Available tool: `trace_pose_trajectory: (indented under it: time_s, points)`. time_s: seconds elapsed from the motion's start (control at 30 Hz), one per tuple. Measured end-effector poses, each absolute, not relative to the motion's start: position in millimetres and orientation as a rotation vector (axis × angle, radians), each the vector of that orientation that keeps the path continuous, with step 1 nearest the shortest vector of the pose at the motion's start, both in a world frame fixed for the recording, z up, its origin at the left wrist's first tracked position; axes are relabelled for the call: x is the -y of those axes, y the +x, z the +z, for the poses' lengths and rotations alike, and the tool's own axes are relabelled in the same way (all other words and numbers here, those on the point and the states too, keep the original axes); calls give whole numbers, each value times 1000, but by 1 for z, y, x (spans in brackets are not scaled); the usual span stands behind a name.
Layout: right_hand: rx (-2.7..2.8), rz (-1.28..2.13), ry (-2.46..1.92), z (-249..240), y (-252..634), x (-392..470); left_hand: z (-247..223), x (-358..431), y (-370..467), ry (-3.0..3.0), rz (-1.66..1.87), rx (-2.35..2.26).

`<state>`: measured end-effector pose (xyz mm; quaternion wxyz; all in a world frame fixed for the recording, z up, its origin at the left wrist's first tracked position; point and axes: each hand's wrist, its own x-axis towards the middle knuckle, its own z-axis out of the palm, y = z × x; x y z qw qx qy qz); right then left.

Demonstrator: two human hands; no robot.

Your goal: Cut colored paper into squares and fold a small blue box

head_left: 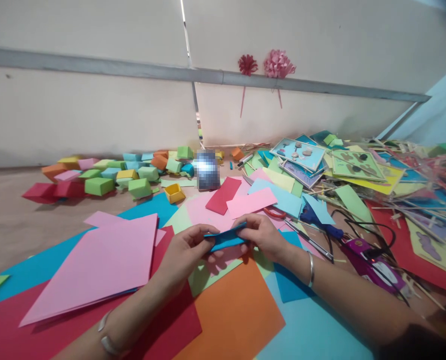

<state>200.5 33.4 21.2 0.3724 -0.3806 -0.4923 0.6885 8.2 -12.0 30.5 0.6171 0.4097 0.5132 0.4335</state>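
The person in front of me has both hands on one small folded piece of blue paper (226, 240), held up over the middle of the spread sheets. The left hand (190, 247) pinches its left end, thumb on top, and the right hand (262, 235) has the other end in an equally closed grip; I can't quite make out how the fingers underneath lie. Below is an orange sheet (238, 310), with a stack of pink sheets (106, 265) near the left forearm. Just beyond the hands I see a red strip (223, 195) touching a pink strip (255, 201). A yellow open box (174, 193) sits near the heap of coloured paper blocks (98, 186); a purple power strip (375, 267) lies beyond the right forearm.
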Motion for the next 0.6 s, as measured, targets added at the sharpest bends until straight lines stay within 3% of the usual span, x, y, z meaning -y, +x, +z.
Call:
trace_pose_trajectory:
  time_s: [0.13,0.43,0.6]
  points:
    - [1276,1671,-964,19,201,-33,34,11,8,957,1008,-1198]
    - [962,2013,-968,16,204,-39,41,3,-1,879,1073,-1221]
    - [725,1916,-899,20,197,-27,27,5,7,972,1229,-1025]
